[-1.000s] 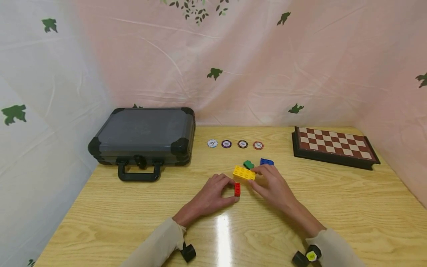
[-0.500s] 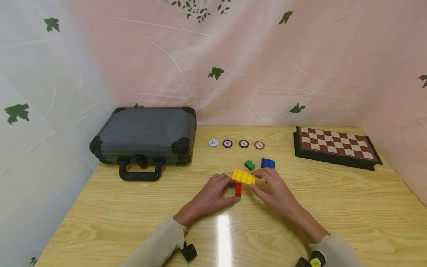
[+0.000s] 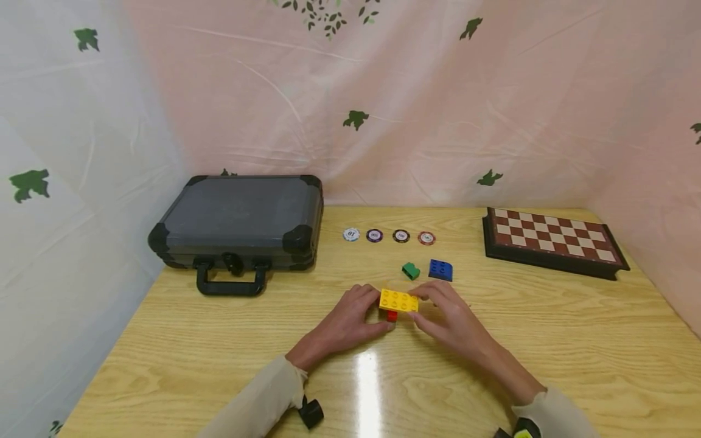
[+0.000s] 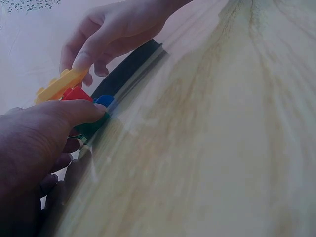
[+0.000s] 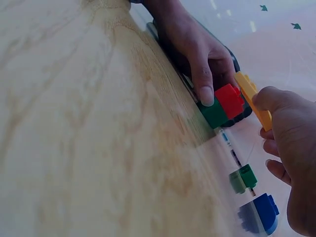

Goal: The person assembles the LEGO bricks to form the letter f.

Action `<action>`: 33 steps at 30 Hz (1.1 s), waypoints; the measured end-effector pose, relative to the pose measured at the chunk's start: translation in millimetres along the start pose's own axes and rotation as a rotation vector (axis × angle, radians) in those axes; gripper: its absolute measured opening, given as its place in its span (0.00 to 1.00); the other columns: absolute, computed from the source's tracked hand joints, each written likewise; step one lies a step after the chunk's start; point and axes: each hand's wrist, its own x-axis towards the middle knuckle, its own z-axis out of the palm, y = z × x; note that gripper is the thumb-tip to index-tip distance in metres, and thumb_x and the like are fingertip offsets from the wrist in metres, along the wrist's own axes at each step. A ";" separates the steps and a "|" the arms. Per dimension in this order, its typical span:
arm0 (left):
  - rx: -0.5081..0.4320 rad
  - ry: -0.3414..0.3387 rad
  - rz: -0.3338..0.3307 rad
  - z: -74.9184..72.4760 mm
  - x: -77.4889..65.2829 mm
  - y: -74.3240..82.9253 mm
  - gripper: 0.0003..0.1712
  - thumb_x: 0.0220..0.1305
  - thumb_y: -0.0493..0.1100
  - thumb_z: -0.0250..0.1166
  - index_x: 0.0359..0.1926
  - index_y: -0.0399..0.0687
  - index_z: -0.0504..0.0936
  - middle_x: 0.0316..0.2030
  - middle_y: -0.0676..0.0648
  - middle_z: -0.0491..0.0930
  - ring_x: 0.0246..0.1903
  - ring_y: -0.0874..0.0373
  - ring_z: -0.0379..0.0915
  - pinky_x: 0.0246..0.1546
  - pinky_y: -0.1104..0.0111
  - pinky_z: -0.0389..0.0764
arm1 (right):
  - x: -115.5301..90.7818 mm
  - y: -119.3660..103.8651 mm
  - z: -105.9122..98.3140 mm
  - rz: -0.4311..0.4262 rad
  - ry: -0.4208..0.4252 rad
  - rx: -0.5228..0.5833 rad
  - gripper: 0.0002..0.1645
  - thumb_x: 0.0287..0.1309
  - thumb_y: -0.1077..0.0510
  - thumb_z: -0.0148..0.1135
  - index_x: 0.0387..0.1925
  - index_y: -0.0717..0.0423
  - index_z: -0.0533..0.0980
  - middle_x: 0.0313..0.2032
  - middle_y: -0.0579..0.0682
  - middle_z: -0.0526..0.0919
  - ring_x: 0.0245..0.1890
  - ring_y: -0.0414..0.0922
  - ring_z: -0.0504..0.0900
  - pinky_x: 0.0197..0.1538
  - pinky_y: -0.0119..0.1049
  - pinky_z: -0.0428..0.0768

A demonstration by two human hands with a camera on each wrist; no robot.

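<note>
My left hand (image 3: 350,319) pinches a green building brick (image 5: 214,115) between thumb and fingers, low at the tabletop. A red building brick (image 5: 230,101) sits on top of that green one. Between the thumb and fingers of my right hand (image 3: 454,319) is the right end of a long yellow building brick (image 3: 398,300), studs upward. The yellow brick hangs over the red one, tilted in the wrist views, and hides most of it from the head view. Just beyond the hands lie a small green brick (image 3: 411,271) and a blue brick (image 3: 440,269).
A grey case (image 3: 241,222) with a black handle stands at the back left of the wooden table (image 3: 219,371). Several poker chips, including a white one (image 3: 351,234), lie in a row at the back. A checkered game board (image 3: 553,237) sits at the right.
My right hand has brought the yellow brick toward me and slightly left, from beyond the red brick to over it. My left hand has stayed in place.
</note>
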 end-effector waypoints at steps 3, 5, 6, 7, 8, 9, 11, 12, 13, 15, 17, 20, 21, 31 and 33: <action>0.000 -0.001 0.000 0.3 0.5 0.1 0.26 0.64 0.54 0.73 0.57 0.45 0.80 0.48 0.50 0.78 0.45 0.56 0.67 0.51 0.61 0.71 | -0.8 0.3 0.2 -0.007 -0.004 0.001 0.24 0.56 0.64 0.77 0.54 0.53 0.80 0.52 0.46 0.80 0.55 0.46 0.75 0.56 0.31 0.76; -0.001 0.001 0.006 0.3 0.5 0.3 0.26 0.64 0.53 0.73 0.57 0.45 0.80 0.48 0.50 0.78 0.45 0.55 0.68 0.51 0.60 0.71 | -1.3 0.5 0.4 -0.010 -0.005 0.005 0.24 0.56 0.64 0.77 0.54 0.53 0.80 0.52 0.46 0.81 0.55 0.46 0.76 0.56 0.32 0.76; 0.001 0.002 0.009 0.3 0.5 0.2 0.26 0.64 0.53 0.73 0.56 0.44 0.80 0.48 0.50 0.78 0.45 0.55 0.68 0.51 0.60 0.71 | -1.5 0.6 0.5 -0.011 -0.006 0.007 0.24 0.56 0.64 0.77 0.54 0.53 0.80 0.52 0.46 0.81 0.54 0.46 0.76 0.55 0.32 0.77; -0.001 0.003 0.012 0.4 0.4 0.2 0.26 0.64 0.53 0.73 0.56 0.44 0.80 0.48 0.49 0.78 0.45 0.55 0.68 0.51 0.60 0.71 | -1.8 0.8 0.7 -0.013 -0.006 0.009 0.24 0.56 0.64 0.77 0.54 0.53 0.80 0.52 0.46 0.81 0.54 0.46 0.76 0.55 0.32 0.77; 0.000 0.005 0.014 0.4 0.3 0.1 0.26 0.64 0.53 0.74 0.56 0.44 0.80 0.48 0.49 0.78 0.45 0.55 0.68 0.51 0.60 0.71 | -1.9 1.0 0.8 -0.014 -0.007 0.011 0.24 0.56 0.65 0.77 0.54 0.54 0.80 0.52 0.46 0.81 0.54 0.46 0.76 0.55 0.32 0.77; -0.002 0.006 0.013 0.4 0.2 0.0 0.26 0.64 0.53 0.74 0.56 0.45 0.80 0.48 0.50 0.78 0.46 0.56 0.68 0.51 0.60 0.71 | -2.0 1.2 1.0 -0.015 -0.008 0.013 0.24 0.56 0.64 0.77 0.54 0.54 0.81 0.52 0.46 0.81 0.54 0.46 0.76 0.55 0.32 0.77; -0.005 0.008 0.011 0.4 -0.1 0.2 0.25 0.64 0.53 0.74 0.56 0.45 0.80 0.48 0.50 0.78 0.46 0.56 0.68 0.51 0.61 0.71 | -2.3 1.7 1.4 -0.016 -0.010 0.015 0.24 0.56 0.65 0.77 0.54 0.53 0.80 0.52 0.46 0.81 0.54 0.45 0.76 0.54 0.33 0.77; -0.006 0.008 0.009 0.4 -0.1 0.2 0.25 0.64 0.53 0.74 0.56 0.46 0.81 0.48 0.50 0.78 0.46 0.56 0.68 0.51 0.61 0.71 | -2.4 1.8 1.5 -0.016 -0.011 0.016 0.24 0.55 0.65 0.77 0.54 0.54 0.80 0.52 0.46 0.81 0.54 0.45 0.76 0.54 0.33 0.77; -0.006 0.009 0.009 0.2 -0.3 0.3 0.25 0.64 0.53 0.74 0.56 0.46 0.81 0.48 0.50 0.78 0.46 0.56 0.68 0.51 0.61 0.71 | -2.4 2.0 1.6 -0.019 -0.012 0.016 0.24 0.55 0.65 0.77 0.54 0.54 0.80 0.52 0.46 0.81 0.53 0.45 0.76 0.54 0.33 0.78; -0.010 0.009 0.003 0.1 -0.5 0.5 0.24 0.64 0.53 0.73 0.56 0.47 0.81 0.48 0.51 0.78 0.46 0.56 0.68 0.51 0.61 0.71 | -2.4 2.1 1.7 -0.023 -0.014 0.018 0.24 0.55 0.65 0.77 0.54 0.54 0.80 0.52 0.47 0.81 0.53 0.45 0.76 0.54 0.33 0.77; -0.012 0.007 0.003 0.1 -0.4 0.3 0.24 0.64 0.53 0.73 0.55 0.47 0.81 0.48 0.51 0.78 0.45 0.56 0.68 0.51 0.62 0.71 | -2.7 2.6 1.9 -0.026 -0.016 0.024 0.24 0.55 0.65 0.77 0.54 0.54 0.80 0.53 0.47 0.81 0.53 0.45 0.76 0.55 0.32 0.77; -0.013 0.001 -0.004 0.0 -0.7 0.1 0.24 0.65 0.53 0.73 0.55 0.47 0.81 0.49 0.51 0.78 0.46 0.56 0.68 0.52 0.62 0.71 | -3.2 3.3 1.8 -0.026 -0.022 0.030 0.24 0.55 0.66 0.76 0.54 0.54 0.80 0.53 0.47 0.81 0.54 0.46 0.77 0.56 0.31 0.76; -0.013 0.000 -0.004 0.1 -0.6 -0.2 0.23 0.65 0.53 0.73 0.55 0.47 0.81 0.49 0.51 0.78 0.47 0.56 0.68 0.52 0.61 0.72 | -3.3 3.6 1.7 -0.025 -0.026 0.033 0.24 0.56 0.66 0.76 0.54 0.54 0.80 0.53 0.47 0.81 0.54 0.46 0.77 0.56 0.32 0.77; -0.012 -0.004 -0.004 -1.0 -1.5 0.4 0.23 0.65 0.53 0.73 0.55 0.46 0.81 0.49 0.51 0.78 0.49 0.56 0.69 0.54 0.61 0.72 | -1.4 3.3 -1.7 -0.007 -0.070 0.065 0.24 0.59 0.66 0.74 0.56 0.52 0.79 0.54 0.46 0.82 0.53 0.45 0.78 0.49 0.44 0.82; -0.012 -0.004 -0.002 -1.2 -1.6 0.4 0.23 0.65 0.53 0.74 0.55 0.46 0.81 0.49 0.51 0.78 0.48 0.56 0.69 0.54 0.61 0.72 | -1.3 3.0 -2.0 -0.002 -0.075 0.065 0.24 0.59 0.66 0.74 0.57 0.52 0.79 0.54 0.45 0.82 0.52 0.44 0.77 0.49 0.43 0.82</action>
